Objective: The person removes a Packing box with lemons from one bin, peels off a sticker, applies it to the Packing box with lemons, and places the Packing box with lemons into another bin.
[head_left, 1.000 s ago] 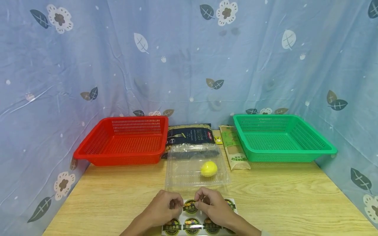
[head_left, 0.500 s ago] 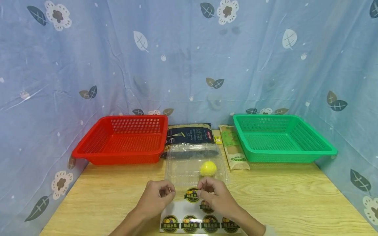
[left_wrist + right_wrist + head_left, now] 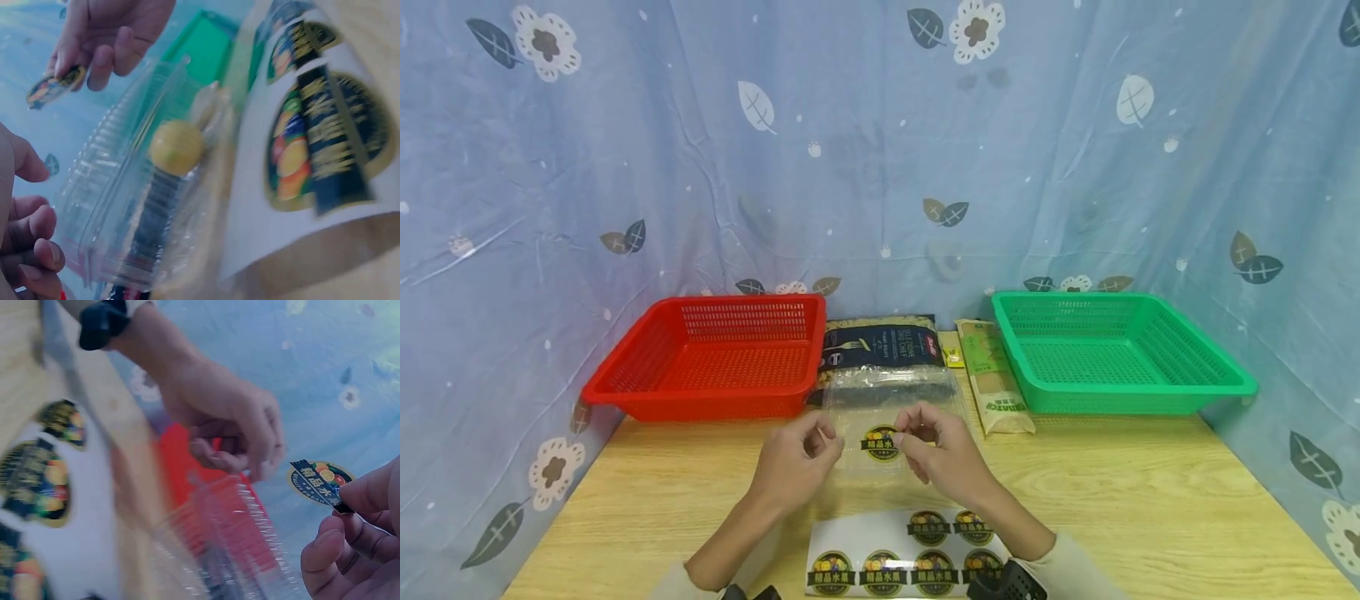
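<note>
My right hand [image 3: 942, 454] pinches the edge of a round black-and-gold fruit sticker [image 3: 878, 444] between thumb and finger. It is raised over the clear plastic clamshell box [image 3: 857, 400]. Level with it on the left, my left hand [image 3: 797, 462] hovers apart from the sticker, fingers loosely bent and holding nothing. In the left wrist view a yellow round fruit or ball [image 3: 177, 148] shows at the clear box; in the head view my right hand and the sticker cover it. Below both hands lies the white sticker sheet [image 3: 857, 533] with several similar stickers.
A red basket [image 3: 700, 404] stands back left, a green basket [image 3: 1112, 400] back right. Between them lie a dark pasta bag [image 3: 880, 346], a small yellow packet [image 3: 952, 350] and a green-and-tan packet [image 3: 996, 375]. A blue patterned curtain [image 3: 880, 167] closes off the back.
The sticker came off the sheet in my right hand and has moved up and forward over the clear box. My left hand has let go of it and moved forward alongside.
</note>
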Tool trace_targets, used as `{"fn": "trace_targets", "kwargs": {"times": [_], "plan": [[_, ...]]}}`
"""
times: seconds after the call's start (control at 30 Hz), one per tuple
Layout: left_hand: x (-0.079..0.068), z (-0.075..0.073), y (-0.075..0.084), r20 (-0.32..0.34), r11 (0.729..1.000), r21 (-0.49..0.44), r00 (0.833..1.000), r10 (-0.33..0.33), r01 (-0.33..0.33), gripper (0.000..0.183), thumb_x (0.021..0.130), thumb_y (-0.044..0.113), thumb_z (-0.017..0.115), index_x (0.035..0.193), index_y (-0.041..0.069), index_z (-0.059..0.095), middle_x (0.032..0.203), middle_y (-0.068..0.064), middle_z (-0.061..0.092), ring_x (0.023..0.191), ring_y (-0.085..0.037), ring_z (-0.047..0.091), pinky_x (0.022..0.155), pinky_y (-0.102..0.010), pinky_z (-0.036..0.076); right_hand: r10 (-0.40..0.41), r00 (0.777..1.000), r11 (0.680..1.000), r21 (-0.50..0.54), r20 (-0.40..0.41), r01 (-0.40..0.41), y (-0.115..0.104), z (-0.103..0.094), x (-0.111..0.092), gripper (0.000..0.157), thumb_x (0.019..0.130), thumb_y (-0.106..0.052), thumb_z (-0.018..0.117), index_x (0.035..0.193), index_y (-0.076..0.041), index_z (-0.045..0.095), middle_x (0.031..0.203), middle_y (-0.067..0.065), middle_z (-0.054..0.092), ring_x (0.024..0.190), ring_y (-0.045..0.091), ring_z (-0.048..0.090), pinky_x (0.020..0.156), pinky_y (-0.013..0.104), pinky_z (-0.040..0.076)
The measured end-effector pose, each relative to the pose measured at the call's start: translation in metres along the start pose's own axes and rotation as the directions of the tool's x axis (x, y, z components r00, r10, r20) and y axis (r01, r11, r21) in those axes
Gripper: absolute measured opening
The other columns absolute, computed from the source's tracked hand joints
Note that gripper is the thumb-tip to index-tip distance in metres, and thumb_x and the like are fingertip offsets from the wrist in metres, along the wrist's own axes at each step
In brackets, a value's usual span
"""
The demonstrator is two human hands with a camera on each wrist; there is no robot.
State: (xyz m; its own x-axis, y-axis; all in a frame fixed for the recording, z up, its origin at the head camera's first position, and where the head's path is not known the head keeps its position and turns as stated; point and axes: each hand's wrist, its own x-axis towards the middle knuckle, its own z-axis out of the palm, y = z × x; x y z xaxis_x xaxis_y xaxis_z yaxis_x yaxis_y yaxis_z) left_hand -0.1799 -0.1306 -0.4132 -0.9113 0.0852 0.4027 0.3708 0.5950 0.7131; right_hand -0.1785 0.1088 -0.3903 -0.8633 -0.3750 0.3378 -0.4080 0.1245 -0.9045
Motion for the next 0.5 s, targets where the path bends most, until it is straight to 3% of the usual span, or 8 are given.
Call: {"fn": "trace_targets", "kwargs": {"times": [0.13,0.33,0.5], "plan": [[0.010,0.000,-0.002,-0.027,0.998,0.051,0.999,-0.030,0.031,0.008,0.088,0.020,0.074,0.085,0.018,0.067,0.058,0.007,0.048,0.052,-0.010,0.044,0.056,-0.028,0.040,-0.036,0.997,0.999,0.000,-0.068,0.036,-0.005,-0.005,0.010,0.005,0.098,-0.005,0.062,0.100,-0.001,0.060,0.072,0.018,0.055,0.049,0.019,0.047,0.043,0.030,0.045],[0.021,0.002,-0.005,-0.047,0.990,0.113,0.996,-0.075,0.080,0.013,0.087,0.027,0.070,0.092,0.016,0.065,0.061,0.005,0.050,0.054,-0.014,0.046,0.059,-0.032,0.040,-0.047,0.990,0.999,0.014,-0.132,0.049,-0.006,-0.013,0.021,0.005,0.098,-0.005,0.062,0.100,0.000,0.061,0.072,0.014,0.055,0.050,0.018,0.046,0.042,0.033,0.043],[0.024,0.004,-0.011,-0.019,0.985,0.129,0.993,-0.114,0.115,0.018,0.086,0.030,0.072,0.096,0.017,0.064,0.067,0.005,0.054,0.060,-0.015,0.050,0.063,-0.033,0.042,-0.025,0.989,1.000,0.012,-0.146,0.027,0.001,-0.017,0.026,0.005,0.098,-0.003,0.062,0.101,0.001,0.061,0.077,0.019,0.055,0.051,0.024,0.047,0.042,0.035,0.043]]}}
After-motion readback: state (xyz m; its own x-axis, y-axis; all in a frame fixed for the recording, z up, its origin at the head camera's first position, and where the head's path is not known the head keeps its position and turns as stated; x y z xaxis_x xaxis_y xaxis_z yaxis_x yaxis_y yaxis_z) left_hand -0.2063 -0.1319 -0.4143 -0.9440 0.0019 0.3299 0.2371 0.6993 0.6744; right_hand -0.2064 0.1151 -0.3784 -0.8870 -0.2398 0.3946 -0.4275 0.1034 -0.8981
